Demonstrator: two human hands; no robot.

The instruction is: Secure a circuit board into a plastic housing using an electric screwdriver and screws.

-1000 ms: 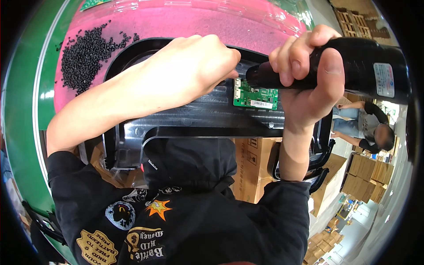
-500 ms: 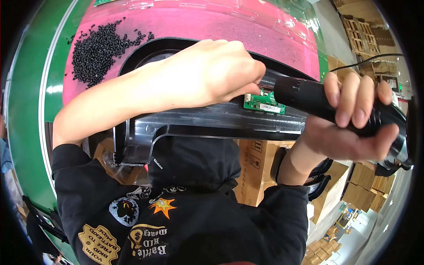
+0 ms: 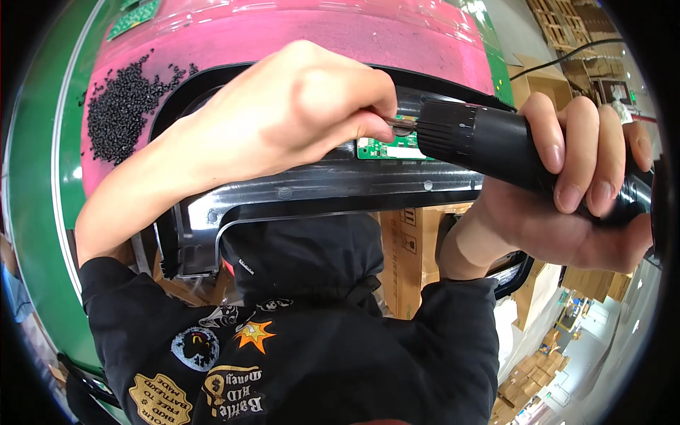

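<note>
My right hand (image 3: 567, 195) is wrapped round a black electric screwdriver (image 3: 489, 138), which points left. Its short metal bit (image 3: 404, 127) reaches the fingertips of my left hand (image 3: 319, 106). Those fingers are pinched at the tip of the bit; whatever is between them is too small or hidden to make out. Just below the bit lies a green circuit board (image 3: 370, 149) with a white label, partly covered by the left hand and the screwdriver. The board sits in a long black plastic housing (image 3: 340, 185), whose far side is partly behind my left forearm.
A heap of small black screws (image 3: 117, 117) lies on the pink mat (image 3: 227, 39), left of the housing. Another green board (image 3: 134, 18) is at the far left, and clear plastic trays (image 3: 397, 21) lie along the back. Cardboard boxes (image 3: 404, 265) stand below the table edge.
The whole view has shifted, so the housing, board and screws appear farther left and higher. The screwdriver looks larger, and its metal bit now shows plainly at my left fingertips.
</note>
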